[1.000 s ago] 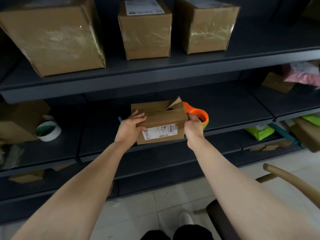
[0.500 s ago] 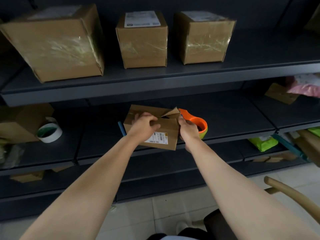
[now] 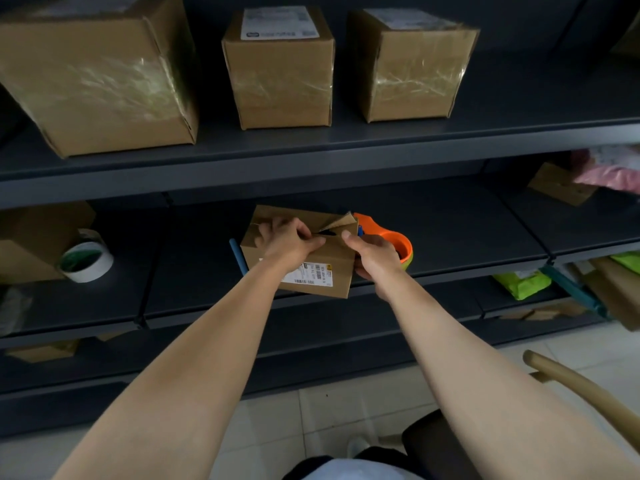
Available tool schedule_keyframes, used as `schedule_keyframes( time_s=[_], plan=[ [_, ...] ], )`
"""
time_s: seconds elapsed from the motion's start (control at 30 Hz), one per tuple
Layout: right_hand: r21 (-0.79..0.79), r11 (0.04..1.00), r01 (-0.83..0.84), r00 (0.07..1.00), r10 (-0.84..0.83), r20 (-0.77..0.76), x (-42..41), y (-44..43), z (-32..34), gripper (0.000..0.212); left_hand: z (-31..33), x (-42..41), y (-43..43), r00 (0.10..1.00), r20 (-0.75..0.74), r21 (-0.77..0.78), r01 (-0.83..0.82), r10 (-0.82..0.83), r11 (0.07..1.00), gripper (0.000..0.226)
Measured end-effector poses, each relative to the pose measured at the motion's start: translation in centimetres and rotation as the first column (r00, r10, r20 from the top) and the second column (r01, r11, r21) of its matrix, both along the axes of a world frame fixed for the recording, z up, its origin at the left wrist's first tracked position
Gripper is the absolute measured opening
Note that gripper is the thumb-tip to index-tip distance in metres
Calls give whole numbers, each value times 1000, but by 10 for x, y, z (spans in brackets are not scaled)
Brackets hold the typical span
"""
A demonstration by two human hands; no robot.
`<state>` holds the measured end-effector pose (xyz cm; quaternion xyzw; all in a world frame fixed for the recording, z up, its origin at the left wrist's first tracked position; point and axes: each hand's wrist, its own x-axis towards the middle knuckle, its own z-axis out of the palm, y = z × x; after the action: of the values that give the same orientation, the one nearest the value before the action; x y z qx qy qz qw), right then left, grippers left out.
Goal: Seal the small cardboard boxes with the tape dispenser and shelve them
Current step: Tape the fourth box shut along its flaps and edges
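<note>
Here, in the head view, the small cardboard box (image 3: 322,268) sits at the middle shelf's (image 3: 467,251) front edge. The left hand (image 3: 289,242) curls its fingers over the box top; the right hand (image 3: 375,258) grips its right side, thumb on top. The orange tape dispenser (image 3: 398,237) lies just behind.

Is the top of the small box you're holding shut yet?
Not fully shut. The small box has a flap standing up at its right corner beside a dark gap; left hand and right hand grip it.

Dark shelving (image 3: 311,159), pale tiled floor (image 3: 325,420)
</note>
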<state>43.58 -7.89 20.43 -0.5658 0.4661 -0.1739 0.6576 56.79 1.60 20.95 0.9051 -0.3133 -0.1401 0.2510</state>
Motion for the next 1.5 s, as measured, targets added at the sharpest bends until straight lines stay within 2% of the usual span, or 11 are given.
schedule_keyframes(
  time_s=[0.13,0.3,0.43,0.53,0.67,0.87,1.13,1.27,1.37,1.43,1.5],
  plan=[
    [0,1000,-7,999,7,-52,0,-5,-6,26,-1,-1,1,1000,17,9,8,-8,1000,27],
    [159,979,124,989,-110,-97,6,-9,-9,21,1,-2,1,1000,-10,7,14,-14,1000,27],
    [185,977,102,989,-79,-128,11,-19,-2,17,3,-3,3,999,-19,-11,48,-48,999,27],
    [272,960,68,997,-55,-54,9,-22,0,19,3,-3,4,997,-6,11,76,-76,997,26],
    [388,910,148,983,-178,44,12,-27,2,34,3,-3,4,997,-4,10,74,-74,997,29],
    [314,940,137,990,-124,-61,25,-35,8,45,2,-2,9,997,-14,-57,78,-79,995,38],
    [356,933,53,998,-43,-36,18,-42,8,32,-1,-1,12,997,-15,-109,76,-79,991,33],
    [203,979,-38,996,53,-72,16,-42,-1,21,1,-2,10,997,-25,-99,72,-75,992,28],
    [37,988,-147,984,150,-91,13,-41,-8,38,2,-1,9,995,-24,-66,97,-99,993,22],
    [5,982,-187,979,187,-86,11,-40,-7,43,2,-1,9,995,-13,-53,101,-102,993,19],
    [66,984,-165,984,169,-57,9,-38,-5,37,2,0,9,994,-16,-44,104,-105,994,18]
  ],
)
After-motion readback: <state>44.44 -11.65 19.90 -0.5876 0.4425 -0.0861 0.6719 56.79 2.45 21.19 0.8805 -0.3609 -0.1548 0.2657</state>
